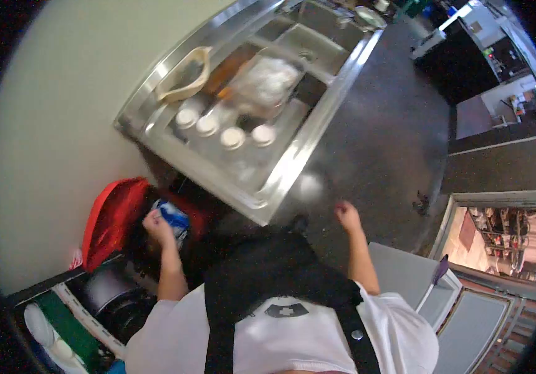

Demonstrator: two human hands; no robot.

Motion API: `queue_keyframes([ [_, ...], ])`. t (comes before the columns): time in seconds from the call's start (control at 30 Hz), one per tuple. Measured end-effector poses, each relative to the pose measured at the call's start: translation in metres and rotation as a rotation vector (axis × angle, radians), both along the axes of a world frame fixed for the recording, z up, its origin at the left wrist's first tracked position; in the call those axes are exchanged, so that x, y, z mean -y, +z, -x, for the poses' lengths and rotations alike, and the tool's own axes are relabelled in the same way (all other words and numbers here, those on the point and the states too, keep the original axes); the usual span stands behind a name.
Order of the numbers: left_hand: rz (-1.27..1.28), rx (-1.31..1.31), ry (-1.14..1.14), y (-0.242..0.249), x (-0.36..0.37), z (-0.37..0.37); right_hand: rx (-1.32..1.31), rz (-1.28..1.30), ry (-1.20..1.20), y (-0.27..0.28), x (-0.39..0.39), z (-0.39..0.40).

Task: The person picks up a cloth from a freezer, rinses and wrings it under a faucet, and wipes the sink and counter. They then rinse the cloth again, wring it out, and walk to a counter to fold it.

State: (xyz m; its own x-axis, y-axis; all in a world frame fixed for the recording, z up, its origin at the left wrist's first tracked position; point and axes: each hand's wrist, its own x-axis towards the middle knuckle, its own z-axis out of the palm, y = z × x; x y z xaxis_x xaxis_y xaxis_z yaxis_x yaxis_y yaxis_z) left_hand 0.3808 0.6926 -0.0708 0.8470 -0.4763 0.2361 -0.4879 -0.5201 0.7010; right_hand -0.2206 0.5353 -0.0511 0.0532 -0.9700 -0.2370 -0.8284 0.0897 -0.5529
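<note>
My left hand (157, 225) is closed on the edge of a blue and white packet (172, 218). The packet hangs beside a red bin or bag (113, 218), whose dark inside is partly hidden. My right hand (346, 215) hangs over the dark floor, away from any object, its fingers curled and too blurred to make out clearly. Ahead, several white-lidded containers (232, 138) stand on the metal sink unit (243, 168). Behind them lies a clear plastic tub or bag with whitish contents (271, 81).
A cream-coloured strainer or basket (187, 78) sits at the sink's left edge, by the wall. Black pots (115, 293) and a shelf with white dishes (50, 330) are at the lower left. An open white freezer or cabinet (405, 268) stands at the right, near a doorway.
</note>
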Motion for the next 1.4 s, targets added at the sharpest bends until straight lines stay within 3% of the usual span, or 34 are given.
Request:
queue_keyframes([
  [0.07, 0.101, 0.119, 0.038, 0.063, 0.055, 0.057, -0.233, -0.281, -0.081, -0.045, -0.038, 0.096],
  [0.1, 0.131, 0.125, 0.046, 0.083, 0.083, 0.084, -0.220, -0.549, -0.083, -0.059, -0.056, 0.139],
  [0.13, 0.177, 0.169, -0.052, 0.086, 0.110, 0.106, -0.249, -0.555, -0.151, -0.044, -0.081, 0.165],
  [0.17, 0.223, 0.206, -0.146, 0.088, 0.137, 0.129, -0.207, -0.618, -0.151, -0.063, -0.109, 0.205],
  [0.23, 0.362, 0.104, -0.341, 0.087, 0.194, 0.175, -0.119, -0.728, -0.279, -0.134, -0.165, 0.299],
  [0.3, 0.307, 0.007, -0.418, 0.124, 0.240, 0.256, -0.078, -0.785, -0.416, -0.178, -0.214, 0.369],
  [0.33, 0.324, 0.009, -0.495, 0.124, 0.258, 0.289, -0.332, -0.642, -0.166, -0.193, -0.233, 0.394],
  [0.37, 0.344, 0.017, -0.575, 0.123, 0.275, 0.317, -0.571, -0.485, 0.085, -0.201, -0.240, 0.409],
  [0.4, 0.315, -0.047, -0.632, 0.119, 0.290, 0.342, -0.138, -0.416, -0.763, -0.153, -0.221, 0.380],
  [0.43, 0.296, -0.034, -0.734, 0.118, 0.303, 0.367, -0.124, -0.416, -0.778, -0.128, -0.204, 0.371],
  [0.5, 0.264, -0.009, -0.857, 0.116, 0.327, 0.405, -0.052, -0.143, -1.045, -0.086, -0.173, 0.349],
  [0.63, 0.251, 0.077, -0.994, 0.115, 0.382, 0.452, -0.108, -0.255, -0.975, -0.167, -0.147, 0.370],
  [0.7, 0.248, 0.077, -0.989, 0.112, 0.417, 0.468, -0.039, -0.458, -0.713, -0.197, -0.127, 0.374],
  [0.8, 0.263, -0.129, -0.889, 0.097, 0.478, 0.481, 0.089, -0.642, -0.639, -0.178, -0.096, 0.368],
  [0.97, 0.325, -0.249, -0.742, 0.070, 0.616, 0.475, 0.217, -0.643, -0.709, -0.165, 0.004, 0.386],
  [1.03, 0.271, -0.058, -0.647, 0.033, 0.691, 0.442, 0.260, -0.627, -0.738, -0.151, 0.054, 0.396],
  [1.1, 0.216, -0.335, -0.442, 0.027, 0.766, 0.416, 0.332, -0.591, -0.779, -0.140, 0.114, 0.408],
  [1.13, 0.276, -0.313, -0.359, 0.016, 0.808, 0.402, 0.382, -0.562, -0.808, -0.134, 0.145, 0.416],
  [1.17, 0.325, -0.289, -0.279, -0.021, 0.846, 0.377, 0.447, -0.521, -0.840, -0.128, 0.178, 0.424],
  [1.23, 0.284, -0.642, -0.185, -0.064, 0.922, 0.318, 0.619, -0.457, -0.917, -0.122, 0.238, 0.433],
  [1.27, -0.033, -0.478, -0.140, -0.103, 0.965, 0.271, 0.688, -0.430, -0.935, -0.124, 0.267, 0.438],
  [1.33, 0.062, -0.549, -0.130, -0.075, 0.996, 0.259, 0.759, -0.361, -0.996, -0.116, 0.326, 0.446],
  [1.37, -0.185, -0.258, -0.095, 0.010, 0.987, 0.303, 0.644, -0.413, -0.900, -0.099, 0.361, 0.441],
  [1.4, 0.178, -0.768, 0.046, -0.056, 1.029, 0.252, 0.525, -0.473, -0.798, -0.081, 0.390, 0.442],
])
